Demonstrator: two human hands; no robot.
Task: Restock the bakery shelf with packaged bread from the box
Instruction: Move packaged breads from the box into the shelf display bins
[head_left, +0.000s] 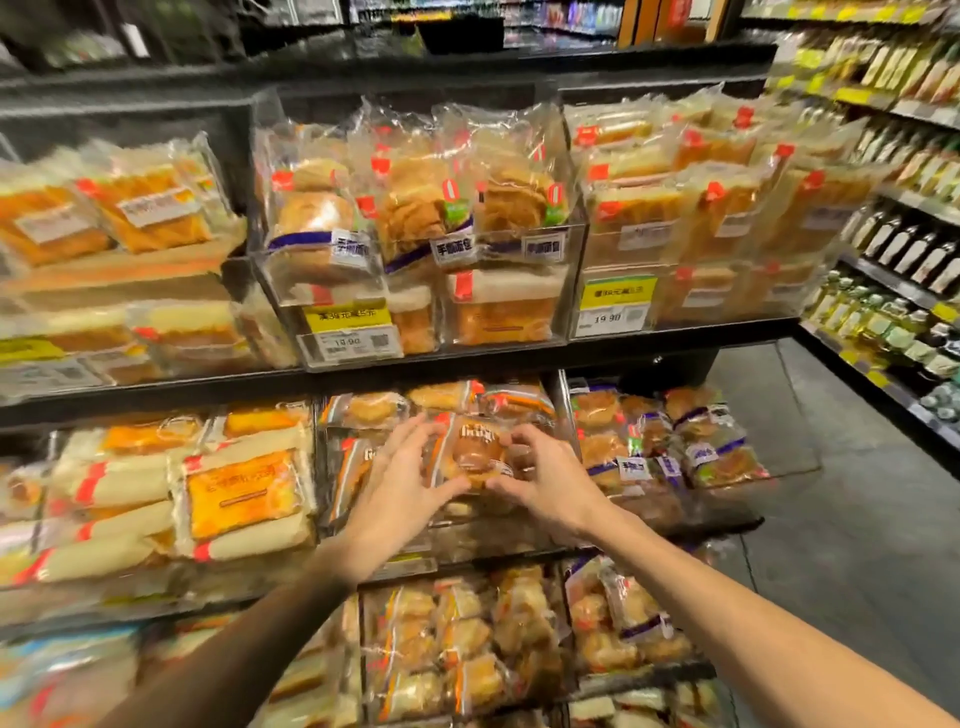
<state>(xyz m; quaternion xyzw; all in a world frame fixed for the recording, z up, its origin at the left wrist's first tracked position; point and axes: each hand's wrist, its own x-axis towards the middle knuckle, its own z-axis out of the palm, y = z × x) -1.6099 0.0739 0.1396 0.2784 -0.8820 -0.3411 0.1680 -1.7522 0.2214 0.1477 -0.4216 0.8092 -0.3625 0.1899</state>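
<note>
Plastic-wrapped bread pack (475, 453): our left hand (400, 483) clasps its nine o'clock edge, our right hand (551, 478) its three.

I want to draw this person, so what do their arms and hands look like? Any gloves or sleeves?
No gloves, no sleeves in view. The left hand and right hand are bare, and so are the left arm and right arm. No watch, ring or bracelet shows.

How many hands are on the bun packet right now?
2. The left hand grips the bun packet at its left edge; the right hand grips its right edge. Neither is hidden.
</note>
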